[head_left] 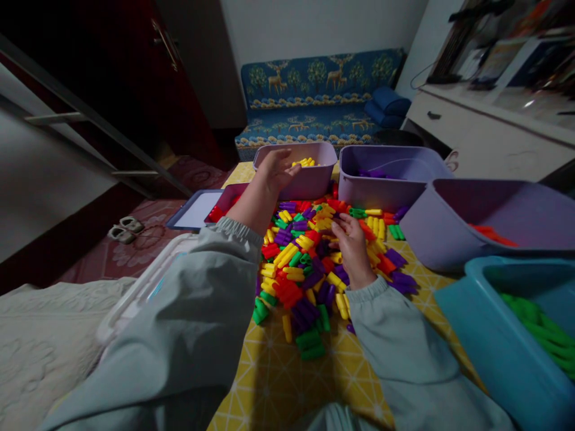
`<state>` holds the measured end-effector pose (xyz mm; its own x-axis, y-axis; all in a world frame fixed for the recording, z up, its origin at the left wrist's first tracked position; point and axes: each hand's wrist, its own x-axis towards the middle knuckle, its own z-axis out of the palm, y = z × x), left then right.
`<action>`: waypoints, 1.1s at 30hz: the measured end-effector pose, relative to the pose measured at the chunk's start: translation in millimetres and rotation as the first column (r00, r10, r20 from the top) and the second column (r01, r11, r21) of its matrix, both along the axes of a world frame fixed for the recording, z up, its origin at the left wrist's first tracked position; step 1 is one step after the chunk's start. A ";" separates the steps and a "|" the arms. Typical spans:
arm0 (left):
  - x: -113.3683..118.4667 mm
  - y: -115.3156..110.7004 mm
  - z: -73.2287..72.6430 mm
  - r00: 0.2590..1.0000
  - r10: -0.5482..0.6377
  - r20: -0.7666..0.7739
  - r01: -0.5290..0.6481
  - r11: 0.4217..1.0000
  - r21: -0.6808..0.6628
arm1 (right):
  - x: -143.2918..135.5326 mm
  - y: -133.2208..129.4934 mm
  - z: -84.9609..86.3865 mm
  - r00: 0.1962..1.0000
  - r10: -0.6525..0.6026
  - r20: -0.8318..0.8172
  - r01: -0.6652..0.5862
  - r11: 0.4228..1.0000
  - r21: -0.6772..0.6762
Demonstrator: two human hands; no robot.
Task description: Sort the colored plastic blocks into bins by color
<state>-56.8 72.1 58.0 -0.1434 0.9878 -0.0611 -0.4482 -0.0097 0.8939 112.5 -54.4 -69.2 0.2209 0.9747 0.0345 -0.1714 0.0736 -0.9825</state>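
My left hand is open with its fingers stretched, over the near left side of a light purple bin that holds yellow plastic pieces. Lower and to the right, my right hand has its fingers and thumb curled at a cluster of yellow plastic pieces, which it seems to grip; blur softens the contact. Both hands reach over a pile of tube-shaped plastic pieces in red, yellow, green and purple, spread on a yellow patterned tablecloth.
A purple bin holds purple pieces, a lilac bin red ones, and a blue bin green ones. At left, a dark pink container with red pieces stands by a blue-rimmed white board. A patterned sofa is behind.
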 end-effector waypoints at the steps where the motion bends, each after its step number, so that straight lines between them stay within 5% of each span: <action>1: -0.1 -8.7 -2.8 1.000 -0.015 0.015 0.016 0.999 -0.043 | 0.2 0.3 -0.2 1.000 0.001 0.001 -0.001 1.000 -0.001; 4: -2.3 -45.7 -19.1 0.998 -0.068 -0.016 0.067 0.997 -0.042 | 0.4 0.5 0.4 1.000 -0.005 0.000 0.005 1.000 -0.010; 7: -7.7 -87.8 -44.9 0.935 -0.177 -0.308 0.200 0.979 0.043 | 0.2 -0.2 1.7 1.000 0.002 0.001 -0.002 1.000 -0.008; 13: -14.8 -133.6 -92.4 0.445 -0.143 -0.884 0.536 0.834 0.135 | -0.4 -0.1 0.7 1.000 0.003 0.003 -0.003 1.000 -0.018; 16: -11.0 -136.4 -107.9 0.330 -0.057 -0.942 0.568 0.809 0.150 | 0.2 0.5 -0.9 1.000 0.006 0.016 -0.006 1.000 -0.017; 22: -3.4 -135.0 -123.2 0.484 0.086 -0.871 0.318 0.910 0.267 | 0.5 -0.3 0.2 0.998 0.025 0.056 -0.024 0.999 -0.029; 27: -2.9 -133.9 -125.6 0.774 0.079 -0.628 0.093 0.967 0.237 | -4.0 -7.3 12.5 0.986 0.055 0.159 -0.060 0.998 0.028; 30: -3.3 -133.7 -125.8 0.900 -0.001 -0.437 0.089 0.979 0.183 | -9.5 -12.8 19.9 0.958 0.075 0.278 -0.110 0.988 0.111; 33: -3.3 -135.0 -125.1 0.908 -0.078 -0.412 0.155 0.976 0.156 | -15.1 -16.1 21.7 0.918 0.134 0.372 -0.201 0.968 0.148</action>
